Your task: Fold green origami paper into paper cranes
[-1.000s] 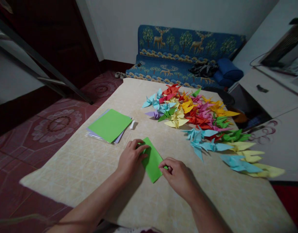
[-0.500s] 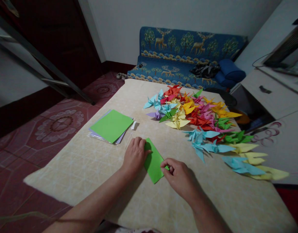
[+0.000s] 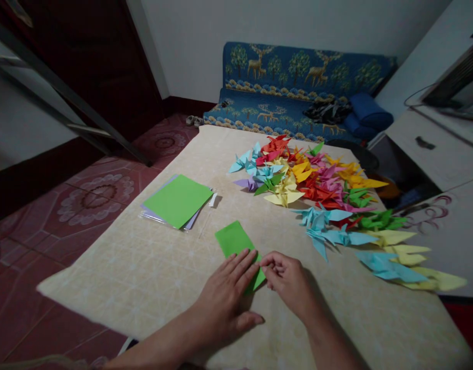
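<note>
A green sheet of paper (image 3: 234, 238), folded into a narrow rectangle, lies on the table in front of me. Across its near half rests my left hand (image 3: 231, 288), fingers stretched flat and thumb spread to the side. My right hand (image 3: 284, 275) is curled at the paper's right edge, thumb and index finger pinched on that edge. The part of the sheet beneath my left palm and fingers is hidden.
Left of the hands lies a stack of square paper (image 3: 178, 200), green on top, in a clear wrapper. Several colourful folded paper cranes (image 3: 317, 187) crowd the table's right side. A blue patterned sofa (image 3: 275, 110) stands beyond the cream tablecloth (image 3: 116, 277).
My left hand has slid from the paper's upper left edge down over its near half and flattened out. The right hand stays at the right edge, having shifted slightly.
</note>
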A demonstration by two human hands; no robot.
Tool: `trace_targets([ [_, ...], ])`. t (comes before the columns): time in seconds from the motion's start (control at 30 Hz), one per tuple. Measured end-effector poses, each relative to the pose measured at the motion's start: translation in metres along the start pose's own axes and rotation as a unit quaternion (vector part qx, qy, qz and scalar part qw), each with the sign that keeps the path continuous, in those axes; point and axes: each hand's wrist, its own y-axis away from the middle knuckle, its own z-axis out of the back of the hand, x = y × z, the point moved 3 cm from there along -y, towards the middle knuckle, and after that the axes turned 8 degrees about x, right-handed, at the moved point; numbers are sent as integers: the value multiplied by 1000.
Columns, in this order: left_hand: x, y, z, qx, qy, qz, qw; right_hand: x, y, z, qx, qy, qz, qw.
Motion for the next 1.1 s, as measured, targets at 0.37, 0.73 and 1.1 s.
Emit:
trace_targets([
  [0.37,28,-2,17,-196,166,-15,966,-4,20,7,3,-168,100,981],
  [0.73,21,8,22,-127,93,-52,986,0,18,-5,45,211,261,941],
  [1.1,40,-6,41,-66,26,171,983,27,-23,-4,-30,299,13,954],
])
